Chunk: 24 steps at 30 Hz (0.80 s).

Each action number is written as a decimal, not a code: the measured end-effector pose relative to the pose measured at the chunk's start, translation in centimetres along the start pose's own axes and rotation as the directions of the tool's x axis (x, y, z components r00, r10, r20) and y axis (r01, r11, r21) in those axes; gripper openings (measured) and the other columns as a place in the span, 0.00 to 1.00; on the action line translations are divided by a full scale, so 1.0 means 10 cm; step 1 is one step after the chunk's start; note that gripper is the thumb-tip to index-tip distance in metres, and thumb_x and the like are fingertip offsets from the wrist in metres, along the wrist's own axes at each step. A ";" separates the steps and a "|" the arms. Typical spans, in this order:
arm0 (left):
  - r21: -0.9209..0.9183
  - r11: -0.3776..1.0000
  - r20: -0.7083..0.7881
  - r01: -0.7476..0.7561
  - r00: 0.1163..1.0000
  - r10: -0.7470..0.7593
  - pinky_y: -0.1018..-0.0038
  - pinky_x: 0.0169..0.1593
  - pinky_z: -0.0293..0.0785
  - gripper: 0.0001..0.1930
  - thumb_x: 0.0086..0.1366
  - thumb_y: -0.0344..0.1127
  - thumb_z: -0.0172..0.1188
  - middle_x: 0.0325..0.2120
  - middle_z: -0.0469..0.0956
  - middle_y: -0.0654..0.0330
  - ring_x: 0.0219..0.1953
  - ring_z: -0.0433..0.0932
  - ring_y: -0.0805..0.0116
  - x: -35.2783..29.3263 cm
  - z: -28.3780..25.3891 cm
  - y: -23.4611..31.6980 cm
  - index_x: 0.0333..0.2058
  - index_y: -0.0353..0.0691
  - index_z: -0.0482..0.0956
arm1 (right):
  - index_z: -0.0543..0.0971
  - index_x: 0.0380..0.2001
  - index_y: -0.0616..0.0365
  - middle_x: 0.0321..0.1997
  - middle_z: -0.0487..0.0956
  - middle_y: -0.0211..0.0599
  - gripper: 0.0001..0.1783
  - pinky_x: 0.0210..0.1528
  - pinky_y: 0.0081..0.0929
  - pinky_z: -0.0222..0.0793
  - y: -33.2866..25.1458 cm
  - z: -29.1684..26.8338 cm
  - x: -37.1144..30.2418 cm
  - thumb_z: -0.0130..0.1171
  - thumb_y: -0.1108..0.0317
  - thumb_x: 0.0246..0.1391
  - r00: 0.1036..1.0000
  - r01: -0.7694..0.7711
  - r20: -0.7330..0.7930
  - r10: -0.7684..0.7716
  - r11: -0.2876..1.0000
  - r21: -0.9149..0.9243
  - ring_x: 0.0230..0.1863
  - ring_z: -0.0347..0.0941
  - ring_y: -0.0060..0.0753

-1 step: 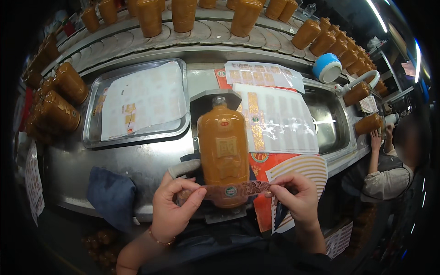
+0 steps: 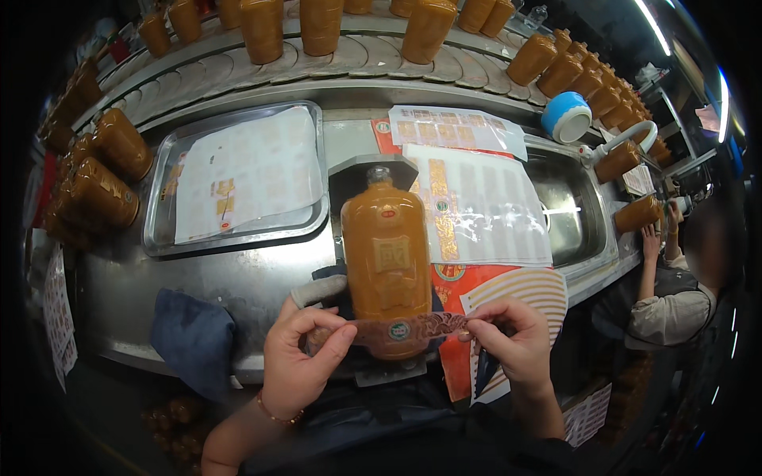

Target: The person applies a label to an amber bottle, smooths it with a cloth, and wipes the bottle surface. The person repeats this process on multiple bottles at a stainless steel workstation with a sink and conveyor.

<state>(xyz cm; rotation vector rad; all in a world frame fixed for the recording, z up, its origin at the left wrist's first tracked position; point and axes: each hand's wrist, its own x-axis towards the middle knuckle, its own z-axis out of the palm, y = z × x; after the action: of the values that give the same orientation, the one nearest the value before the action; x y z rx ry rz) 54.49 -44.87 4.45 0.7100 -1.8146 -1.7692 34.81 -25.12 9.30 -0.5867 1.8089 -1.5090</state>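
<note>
A brown glazed bottle [image 2: 387,254] with a clear neck lies on its back before me, its neck pointing away. A thin, see-through label strip [image 2: 432,324] with a dark scroll pattern and a small green round mark is stretched across its lower end. The strip's left end is pinched between thumb and finger of my left hand [image 2: 305,349]; a pale cover sits on one finger of that hand. My right hand [image 2: 512,339] pinches the right end. A dark, slim pointed object [image 2: 485,371] shows below my right fingers; whether I hold it, I cannot make out.
To the left are a metal tray [image 2: 151,214] with white label sheets, a blue cloth [image 2: 193,337] and more brown bottles [image 2: 105,190]. On the right lie label sheets [image 2: 496,214] beside a sink [image 2: 607,238]. A slatted conveyor [image 2: 357,67] carries bottles behind. A co-worker [image 2: 675,301] handles a bottle at far right.
</note>
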 end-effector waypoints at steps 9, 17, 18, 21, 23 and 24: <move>0.023 0.999 -0.004 0.035 0.999 -0.035 0.70 0.60 0.72 0.05 0.62 0.27 0.69 0.48 0.75 0.54 0.51 0.76 0.69 0.04 -0.03 0.04 0.36 0.37 0.83 | 0.81 0.41 0.66 0.33 0.85 0.33 0.05 0.34 0.11 0.69 -0.04 0.01 0.09 0.64 0.76 0.62 1.000 -0.011 0.018 0.010 0.999 0.039 0.33 0.79 0.14; 0.024 0.994 0.014 0.103 0.995 -0.104 0.74 0.56 0.71 0.03 0.62 0.27 0.69 0.43 0.76 0.58 0.47 0.75 0.73 0.10 -0.08 0.07 0.34 0.37 0.84 | 0.81 0.41 0.66 0.34 0.85 0.33 0.06 0.35 0.11 0.70 -0.05 0.04 0.13 0.63 0.76 0.62 0.999 -0.030 0.033 0.029 0.999 0.027 0.35 0.80 0.16; 0.032 0.994 -0.001 0.103 0.995 -0.103 0.75 0.55 0.71 0.04 0.62 0.28 0.69 0.42 0.77 0.59 0.46 0.75 0.73 0.11 -0.07 0.08 0.33 0.36 0.84 | 0.81 0.41 0.66 0.34 0.85 0.33 0.06 0.36 0.11 0.71 -0.05 0.04 0.14 0.63 0.76 0.62 0.999 -0.024 0.035 0.022 0.999 0.033 0.35 0.80 0.16; -0.003 0.991 -0.028 0.135 0.991 -0.135 0.77 0.51 0.71 0.04 0.62 0.28 0.70 0.40 0.77 0.60 0.44 0.75 0.74 0.11 -0.06 0.06 0.33 0.36 0.84 | 0.81 0.41 0.66 0.33 0.85 0.34 0.06 0.36 0.12 0.71 -0.02 0.05 0.17 0.63 0.76 0.62 0.999 -0.022 0.028 0.021 0.999 0.041 0.36 0.81 0.17; -0.013 0.989 -0.028 0.144 0.989 -0.144 0.78 0.48 0.71 0.04 0.62 0.28 0.70 0.39 0.77 0.61 0.42 0.75 0.76 0.12 -0.06 0.08 0.33 0.36 0.83 | 0.81 0.41 0.66 0.33 0.85 0.34 0.06 0.37 0.12 0.72 -0.01 0.06 0.18 0.63 0.76 0.62 1.000 -0.019 0.019 0.018 0.999 0.045 0.36 0.82 0.18; -0.001 0.990 -0.024 0.138 0.990 -0.138 0.78 0.47 0.71 0.04 0.62 0.27 0.70 0.39 0.77 0.61 0.41 0.75 0.76 0.13 -0.06 0.10 0.32 0.36 0.83 | 0.81 0.41 0.66 0.33 0.85 0.34 0.06 0.37 0.12 0.72 0.00 0.07 0.18 0.62 0.76 0.62 1.000 -0.013 0.014 0.013 0.999 0.049 0.36 0.82 0.18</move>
<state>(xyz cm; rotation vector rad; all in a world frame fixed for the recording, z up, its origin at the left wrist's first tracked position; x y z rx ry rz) 53.91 -46.16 5.43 0.8721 -1.7890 -1.8388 34.12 -26.87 8.80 -0.5594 1.7570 -1.5323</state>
